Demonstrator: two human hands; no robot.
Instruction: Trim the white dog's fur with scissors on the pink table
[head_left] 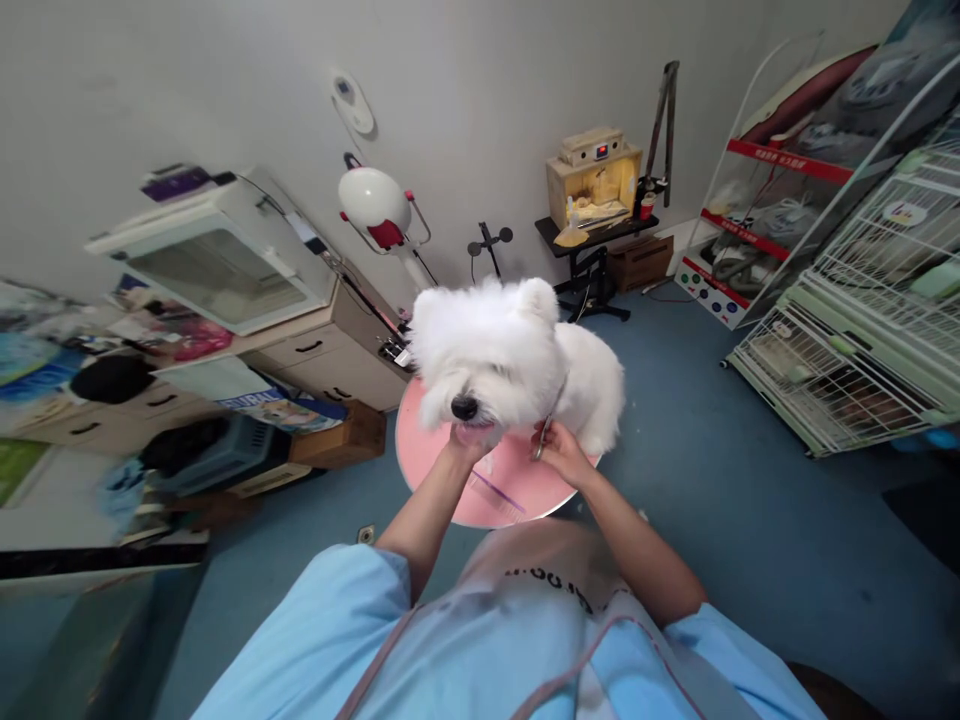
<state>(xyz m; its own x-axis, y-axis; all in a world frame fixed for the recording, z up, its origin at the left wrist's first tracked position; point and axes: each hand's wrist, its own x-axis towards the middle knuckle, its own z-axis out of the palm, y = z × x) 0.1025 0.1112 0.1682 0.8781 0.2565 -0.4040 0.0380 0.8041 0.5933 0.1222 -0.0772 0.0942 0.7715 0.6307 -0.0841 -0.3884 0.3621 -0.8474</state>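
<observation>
A small white fluffy dog [517, 360] stands on a round pink table [487, 490], facing me. My left hand [469, 440] cups the dog's chin from below and holds its muzzle. My right hand [559, 452] grips a pair of metal scissors [546, 430], whose blades point up into the fur at the side of the dog's neck. A purple comb [499, 493] lies on the pink table top between my forearms.
Blue floor surrounds the table. White wire cages [862, 330] stand at the right, with a display rack behind. A white cabinet with drawers [322, 345] and clutter fills the left. A black side table [592, 250] with a wooden box stands by the back wall.
</observation>
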